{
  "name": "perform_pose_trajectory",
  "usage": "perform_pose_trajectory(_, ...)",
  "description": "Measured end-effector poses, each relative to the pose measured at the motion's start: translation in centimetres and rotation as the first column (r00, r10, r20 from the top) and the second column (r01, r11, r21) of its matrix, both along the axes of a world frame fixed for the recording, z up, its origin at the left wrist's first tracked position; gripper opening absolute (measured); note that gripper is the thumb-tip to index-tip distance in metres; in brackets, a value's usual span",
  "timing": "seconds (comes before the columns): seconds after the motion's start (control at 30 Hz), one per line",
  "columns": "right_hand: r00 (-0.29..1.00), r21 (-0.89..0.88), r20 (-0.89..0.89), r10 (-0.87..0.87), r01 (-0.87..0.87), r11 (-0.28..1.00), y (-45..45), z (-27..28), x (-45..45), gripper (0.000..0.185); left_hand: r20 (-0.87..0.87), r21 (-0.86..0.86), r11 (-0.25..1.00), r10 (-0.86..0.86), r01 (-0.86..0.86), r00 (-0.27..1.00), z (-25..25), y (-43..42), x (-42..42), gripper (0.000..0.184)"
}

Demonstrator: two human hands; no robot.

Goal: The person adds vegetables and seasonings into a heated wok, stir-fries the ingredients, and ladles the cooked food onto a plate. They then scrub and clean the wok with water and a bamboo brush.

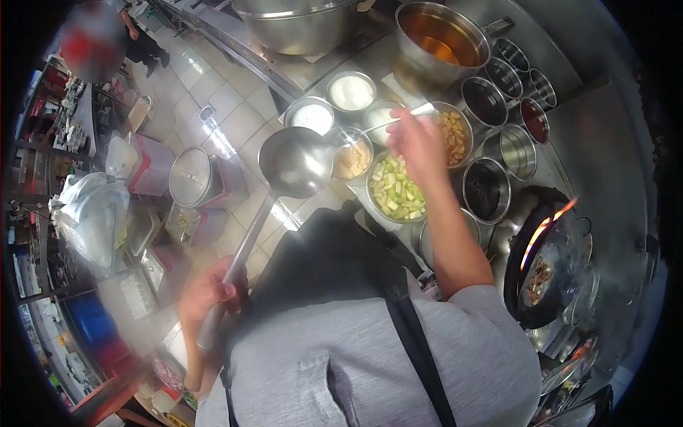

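Head view: your left grip (215, 288) is closed round the handle of one ladle (295, 162), its bowl at your one o'clock from that grip. Your right grip (414, 139) pinches one thin spoon (380, 127), whose head points to nine o'clock, close beside the ladle's bowl. Near it sit three containers of white contents (351, 92), one of beige paste (353, 159), one of green chunks (395, 191) and one of nuts (455, 135). One wok (515, 274) lies at four o'clock.
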State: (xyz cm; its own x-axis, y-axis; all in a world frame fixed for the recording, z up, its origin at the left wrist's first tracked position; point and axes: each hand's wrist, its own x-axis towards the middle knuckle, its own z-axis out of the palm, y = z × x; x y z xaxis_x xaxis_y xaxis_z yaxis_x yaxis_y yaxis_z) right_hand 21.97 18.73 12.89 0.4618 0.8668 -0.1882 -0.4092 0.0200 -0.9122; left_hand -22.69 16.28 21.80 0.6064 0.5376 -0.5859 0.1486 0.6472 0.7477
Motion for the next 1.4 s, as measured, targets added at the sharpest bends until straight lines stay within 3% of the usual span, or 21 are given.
perform_pose_trajectory(0.03,0.981,-0.093,0.194,-0.029,0.047,0.995,0.2,0.4,-1.0,0.027,0.015,-0.007,1.000,-0.013,0.013,1.000,-0.2,0.0,-0.3,0.035)
perform_pose_trajectory(0.17,0.965,-0.107,0.260,-0.036,0.066,0.992,0.5,-4.1,-1.9,0.028,-0.048,0.031,0.999,-0.012,0.013,0.999,-0.6,-1.3,-1.4,0.036)
perform_pose_trajectory(0.43,0.989,-0.159,0.143,-0.040,0.063,0.985,-1.2,-5.2,-3.1,0.027,-0.060,-0.002,0.999,-0.048,0.048,0.997,-1.2,-2.4,-4.2,0.048)
perform_pose_trajectory(0.67,0.993,-0.144,0.056,-0.108,0.116,0.983,-3.1,-5.3,-3.5,0.026,-0.039,0.025,0.998,-0.055,0.056,0.998,-1.3,-3.4,-4.7,0.041)
perform_pose_trajectory(0.77,0.992,-0.104,-0.030,-0.122,0.119,0.988,-4.3,-3.5,-3.4,0.026,-0.032,0.082,0.996,-0.036,0.038,0.999,-1.6,-3.9,-4.3,0.040)
perform_pose_trajectory(0.87,0.998,0.093,-0.051,-0.043,0.048,0.995,-4.9,-1.3,-5.1,0.025,-0.029,0.127,0.980,-0.149,0.151,0.988,-3.2,-3.3,-4.5,0.034)
perform_pose_trajectory(0.9,0.970,0.126,0.241,-0.010,-0.021,0.992,-4.8,-1.8,-5.5,0.024,-0.018,0.114,0.980,-0.163,0.164,0.986,-3.2,-3.3,-4.5,0.031)
perform_pose_trajectory(0.93,0.858,0.136,0.514,0.008,-0.091,0.987,-4.4,-3.3,-5.7,0.024,0.005,0.118,0.979,-0.170,0.168,0.986,-3.1,-3.4,-4.4,0.031)
perform_pose_trajectory(1.0,0.420,0.092,0.907,0.004,-0.209,0.974,-4.4,-5.3,-6.3,0.027,0.056,0.124,0.975,-0.190,0.182,0.980,-3.0,-3.9,-4.4,0.031)
perform_pose_trajectory(1.03,0.206,0.061,0.979,-0.011,-0.239,0.969,-5.3,-5.7,-7.0,0.036,0.088,0.122,0.974,-0.204,0.193,0.975,-3.0,-4.2,-4.7,0.032)
perform_pose_trajectory(1.07,0.174,0.052,0.985,-0.019,-0.186,0.981,-6.7,-6.1,-7.3,0.036,0.090,0.144,0.970,-0.211,0.197,0.973,-3.1,-4.3,-5.0,0.031)
perform_pose_trajectory(1.13,0.112,0.031,0.993,-0.024,-0.063,0.998,-11.1,-1.9,-9.7,0.037,0.096,0.180,0.959,-0.238,0.219,0.966,-3.0,-4.4,-5.4,0.028)
perform_pose_trajectory(1.17,0.163,0.006,0.987,-0.015,0.054,0.999,-13.5,-0.5,-10.8,0.036,0.060,0.239,0.948,-0.229,0.209,0.971,-2.9,-4.1,-5.0,0.027)
perform_pose_trajectory(1.23,0.643,-0.239,0.739,0.198,-0.024,0.971,-18.3,2.4,-13.7,0.035,-0.028,0.325,0.920,-0.223,0.219,0.975,-1.3,-3.5,-1.8,0.022)
perform_pose_trajectory(1.3,0.817,-0.336,0.351,0.458,-0.346,0.876,-22.8,4.4,-16.9,0.038,0.043,0.404,0.872,-0.320,0.277,0.946,-1.9,-2.8,3.8,0.024)
perform_pose_trajectory(1.37,0.893,-0.020,-0.103,0.439,-0.443,0.896,-27.4,4.8,-21.2,0.037,0.064,0.556,0.773,-0.406,0.305,0.912,-1.1,-6.0,11.9,0.025)
perform_pose_trajectory(1.4,0.832,0.190,-0.347,0.433,-0.390,0.901,-29.2,5.3,-22.4,0.035,0.078,0.666,0.688,-0.448,0.288,0.891,-1.2,-8.2,15.3,0.025)
